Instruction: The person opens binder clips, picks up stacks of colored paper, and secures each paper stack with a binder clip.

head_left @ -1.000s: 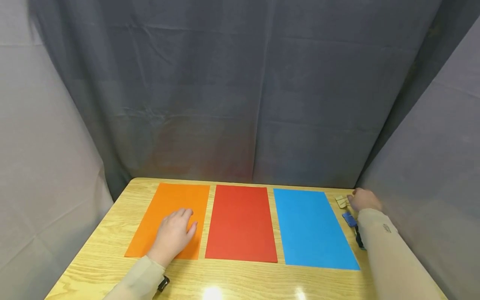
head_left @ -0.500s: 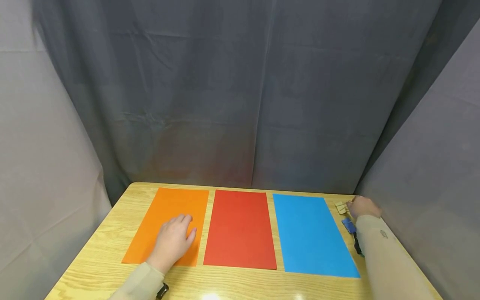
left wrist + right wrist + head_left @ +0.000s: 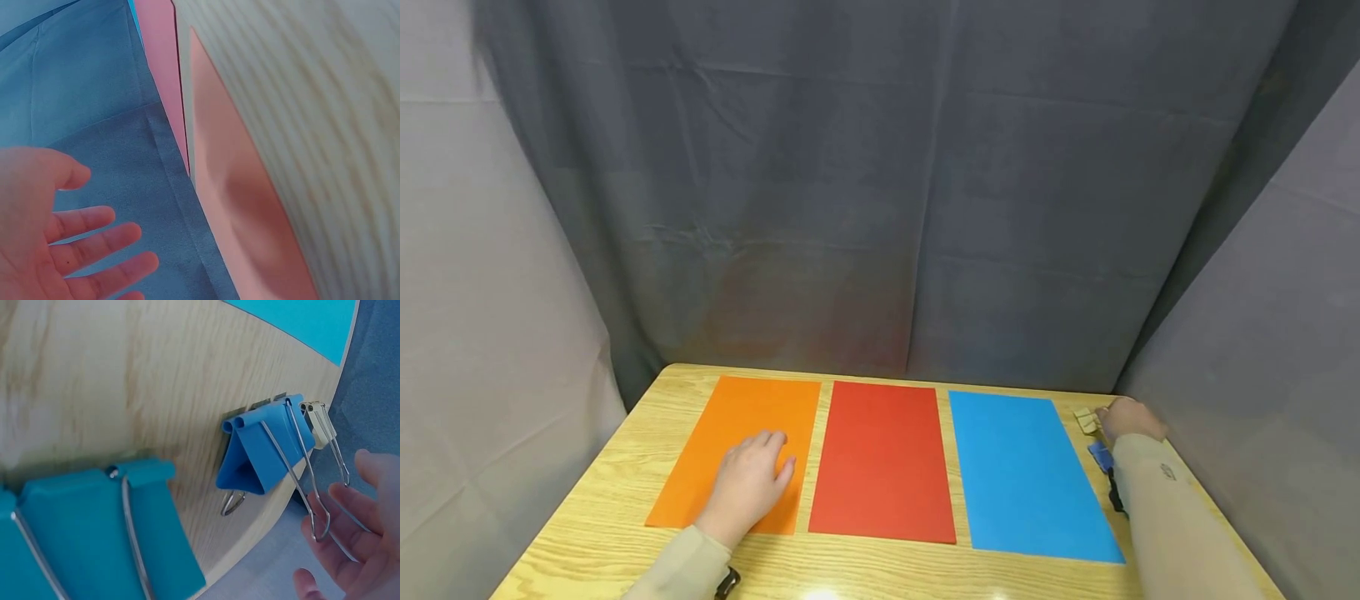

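One pale yellow clip (image 3: 319, 428), one blue clip (image 3: 265, 447) and one blue-green clip (image 3: 87, 534), with shiny wires, make three on the right side of the desk (image 3: 595, 517). The right hand (image 3: 1131, 419), fingers apart, is at the yellow one; I can't tell if it touches. The left hand (image 3: 742, 487) is wide above the orange paper (image 3: 760, 407), one of three papers.

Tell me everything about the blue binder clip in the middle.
The blue binder clip has a smooth, wedge-shaped, metal-looking body with rolled edges and silver wire handles. It rests on the wooden table between the cream clip and the teal clip, right of the blue sheet. The right grip shows behind one handle; whether they touch is unclear.
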`<action>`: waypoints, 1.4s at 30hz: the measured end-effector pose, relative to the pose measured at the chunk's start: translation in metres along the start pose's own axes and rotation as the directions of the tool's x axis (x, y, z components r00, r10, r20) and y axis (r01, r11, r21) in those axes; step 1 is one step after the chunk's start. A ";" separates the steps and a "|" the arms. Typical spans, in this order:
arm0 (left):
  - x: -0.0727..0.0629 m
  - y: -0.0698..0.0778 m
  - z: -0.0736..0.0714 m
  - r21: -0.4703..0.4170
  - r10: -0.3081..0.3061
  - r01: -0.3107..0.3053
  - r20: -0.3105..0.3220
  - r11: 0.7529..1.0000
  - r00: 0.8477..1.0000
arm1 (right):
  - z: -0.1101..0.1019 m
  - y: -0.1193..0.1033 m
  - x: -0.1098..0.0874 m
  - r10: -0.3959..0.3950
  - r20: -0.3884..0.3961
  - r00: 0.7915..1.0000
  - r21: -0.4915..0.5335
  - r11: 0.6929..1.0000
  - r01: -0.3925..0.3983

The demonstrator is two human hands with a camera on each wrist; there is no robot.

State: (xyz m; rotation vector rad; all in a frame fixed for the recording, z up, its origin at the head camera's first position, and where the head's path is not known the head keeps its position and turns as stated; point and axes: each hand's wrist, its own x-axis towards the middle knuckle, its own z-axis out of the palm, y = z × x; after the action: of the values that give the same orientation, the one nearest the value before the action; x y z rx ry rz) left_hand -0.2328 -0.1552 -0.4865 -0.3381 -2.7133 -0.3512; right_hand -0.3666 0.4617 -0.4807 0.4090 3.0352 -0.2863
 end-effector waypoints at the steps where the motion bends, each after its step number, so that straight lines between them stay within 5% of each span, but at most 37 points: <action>1: 0.000 0.000 0.000 0.002 0.000 0.000 -0.002 1.000 1.000 | 0.000 0.000 0.001 0.003 0.002 1.000 0.003 1.000 -0.003; 24: -0.002 -0.004 0.003 0.009 0.007 -0.007 -0.031 1.000 0.999 | 0.013 0.007 0.009 0.037 -0.062 0.997 0.031 0.999 -0.035; 42: -0.002 -0.002 0.004 -0.003 -0.024 0.024 0.018 1.000 1.000 | 0.011 0.006 0.004 0.038 -0.124 0.992 0.108 0.994 -0.025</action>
State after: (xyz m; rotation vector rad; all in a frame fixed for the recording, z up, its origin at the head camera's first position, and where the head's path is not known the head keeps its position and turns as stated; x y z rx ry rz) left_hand -0.2333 -0.1563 -0.4911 -0.3109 -2.7363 -0.3606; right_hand -0.3686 0.4668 -0.4927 0.4998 3.1424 -0.4378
